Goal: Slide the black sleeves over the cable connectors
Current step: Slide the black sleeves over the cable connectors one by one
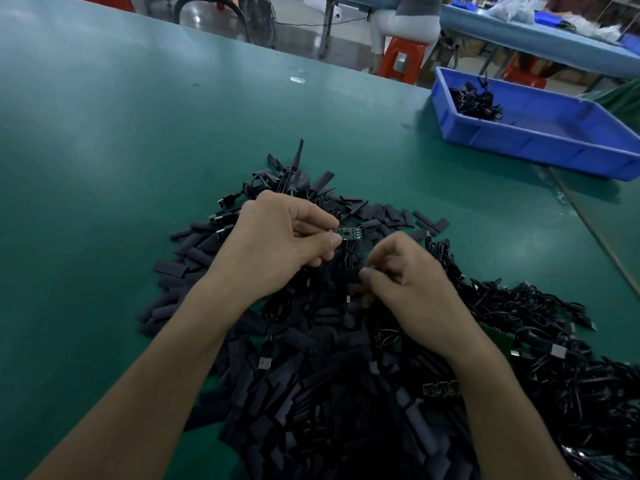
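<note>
Black sleeve (350, 276) is pinched btwn thumb & curled fingers of right hand (408, 282), just over the middle of the sleeve pile (311, 393); this hand is motion-blurred. Small green circuit board (348, 233), w/ thin black wires hanging from it, is pinched by thumb & forefinger of left hand (277, 237), over the pile's far part. Cable tangle (519, 323) is heaped against the pile's right side. USB plugs (225, 216) stick out at its far-left edge. Blue bin (554, 140) w/ a few cables is set well beyond the pile, to the right, on green table (104, 168).
</note>
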### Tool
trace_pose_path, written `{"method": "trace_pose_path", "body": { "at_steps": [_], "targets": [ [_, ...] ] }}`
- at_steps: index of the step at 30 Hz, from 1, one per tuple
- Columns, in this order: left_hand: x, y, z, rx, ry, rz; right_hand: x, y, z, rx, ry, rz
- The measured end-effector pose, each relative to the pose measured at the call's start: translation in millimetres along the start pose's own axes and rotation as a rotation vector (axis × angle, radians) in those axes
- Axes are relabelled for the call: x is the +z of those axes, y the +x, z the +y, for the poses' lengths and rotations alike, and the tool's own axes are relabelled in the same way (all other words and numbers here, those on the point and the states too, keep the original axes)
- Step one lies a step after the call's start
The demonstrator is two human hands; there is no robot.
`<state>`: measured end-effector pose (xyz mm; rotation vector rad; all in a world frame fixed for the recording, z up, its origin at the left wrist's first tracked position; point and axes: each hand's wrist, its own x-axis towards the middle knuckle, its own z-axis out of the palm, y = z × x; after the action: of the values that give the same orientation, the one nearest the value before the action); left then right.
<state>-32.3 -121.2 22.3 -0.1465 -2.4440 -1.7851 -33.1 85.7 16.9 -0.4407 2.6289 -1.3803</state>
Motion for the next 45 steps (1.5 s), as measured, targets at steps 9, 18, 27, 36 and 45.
{"method": "trace_pose_path", "body": {
  "at_steps": [9,18,27,36,45],
  "targets": [
    [1.0,-1.3,1.7,-0.021,0.006,-0.004,-9.6,-0.2,0.9,-0.094,0.163,0.206],
    [0.9,-2.0,6.8,-0.05,-0.03,-0.044,-7.9,0.2,-4.9,-0.179,0.126,0.276],
    [2.2,-2.3,9.9,-0.07,-0.077,-0.084,-2.9,-0.1,-6.3,-0.212,0.204,0.326],
    [1.7,-3.3,10.7,-0.061,-0.086,-0.095,-4.0,-1.5,-7.2,-0.174,0.234,0.267],
    [1.7,-3.2,10.0,-0.077,-0.124,-0.113,-5.4,-2.2,-7.7,-0.133,0.28,0.245]
  ]
}}
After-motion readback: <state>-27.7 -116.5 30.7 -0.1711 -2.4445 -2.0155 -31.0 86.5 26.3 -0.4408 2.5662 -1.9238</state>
